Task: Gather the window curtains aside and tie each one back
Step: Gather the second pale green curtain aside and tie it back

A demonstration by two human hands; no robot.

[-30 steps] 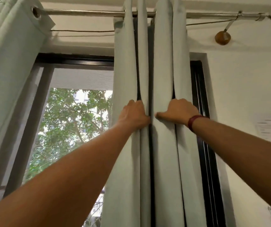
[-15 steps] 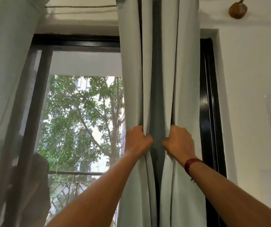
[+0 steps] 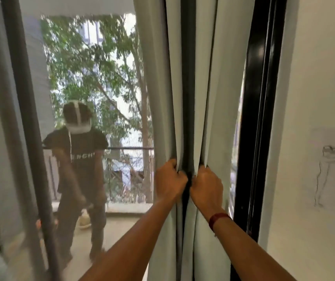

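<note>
Left hand [image 3: 169,179] & right hand [image 3: 206,183] have slid lower down the curtain [image 3: 219,98] vs 1 s ago. Both fists clench folds, nearly touching. It's bunched, so tie-back prob. next.

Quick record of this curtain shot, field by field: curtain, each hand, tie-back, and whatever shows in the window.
curtain: pale curtain bunched in vertical folds beside the black window frame
left: left hand grips a fold
right: right hand grips the neighbouring fold; dark red wristband on the wrist
hands: close together, about level
tie-back: none visible
glass: figure in dark clothes, trees behind
</note>
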